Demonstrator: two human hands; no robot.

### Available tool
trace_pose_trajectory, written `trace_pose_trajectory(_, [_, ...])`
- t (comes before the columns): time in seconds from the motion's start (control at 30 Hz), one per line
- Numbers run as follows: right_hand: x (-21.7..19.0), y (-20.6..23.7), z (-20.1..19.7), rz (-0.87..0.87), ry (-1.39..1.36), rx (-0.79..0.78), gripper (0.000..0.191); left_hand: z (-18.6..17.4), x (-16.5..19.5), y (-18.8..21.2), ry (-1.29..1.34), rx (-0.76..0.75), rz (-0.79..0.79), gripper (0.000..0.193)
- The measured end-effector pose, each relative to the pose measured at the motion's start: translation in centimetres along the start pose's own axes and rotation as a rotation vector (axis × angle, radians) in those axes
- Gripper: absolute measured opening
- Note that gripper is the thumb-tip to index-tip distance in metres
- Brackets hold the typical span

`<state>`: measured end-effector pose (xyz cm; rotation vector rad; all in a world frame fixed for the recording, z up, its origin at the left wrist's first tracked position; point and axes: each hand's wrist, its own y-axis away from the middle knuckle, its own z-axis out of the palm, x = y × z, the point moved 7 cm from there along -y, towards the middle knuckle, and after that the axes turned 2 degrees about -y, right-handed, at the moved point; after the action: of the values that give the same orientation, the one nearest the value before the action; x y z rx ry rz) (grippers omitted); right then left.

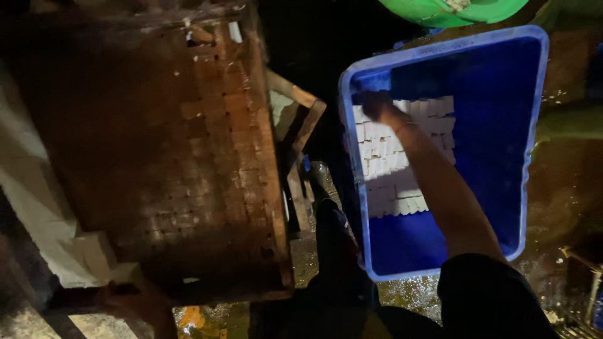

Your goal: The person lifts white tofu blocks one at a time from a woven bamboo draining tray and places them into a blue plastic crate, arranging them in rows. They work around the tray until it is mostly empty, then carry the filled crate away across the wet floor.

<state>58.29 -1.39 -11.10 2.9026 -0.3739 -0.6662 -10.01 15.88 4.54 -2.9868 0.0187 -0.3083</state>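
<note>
White blocks [392, 163], cut small and packed in rows, lie along the left side of a blue plastic tub [534, 125] at the right of the frame, where the person's right hand [375, 105] reaches in and rests on the top row near the tub's far left corner. The grip cannot be told: the fingers are dark against the tub wall, and whether they close on a block or only touch the stack is unclear. The left hand [135, 300] shows dimly at the lower left, at the near edge of a large wooden tray [188, 157] scored into small squares and browned across its top; its grip also cannot be told. Pale slabs [38, 207] lean at the far left, a green basin [452, 9] peeks in at the upper edge, and the wet floor [408, 292] glistens below the tub. The risks appear plain: the blocks look soft, so a hard pinch could crumble one or topple its neighbours, and the slick floor could cost the person their footing while leaning over the tub.
</note>
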Motion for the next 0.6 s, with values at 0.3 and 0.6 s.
trace_pose_trajectory(0.3, [-20.5, -3.0, -17.7, 0.097, -0.464, 0.836, 0.018, 0.2, -0.9, 0.0, 0.138, 0.173, 0.124, 0.055])
trace_pose_trajectory(0.6, [-51.7, -33.8, -8.2, -0.02, -0.601, 0.353, 0.037, -3.6, -6.5, -7.5, 0.704, -0.039, 0.03, 0.045])
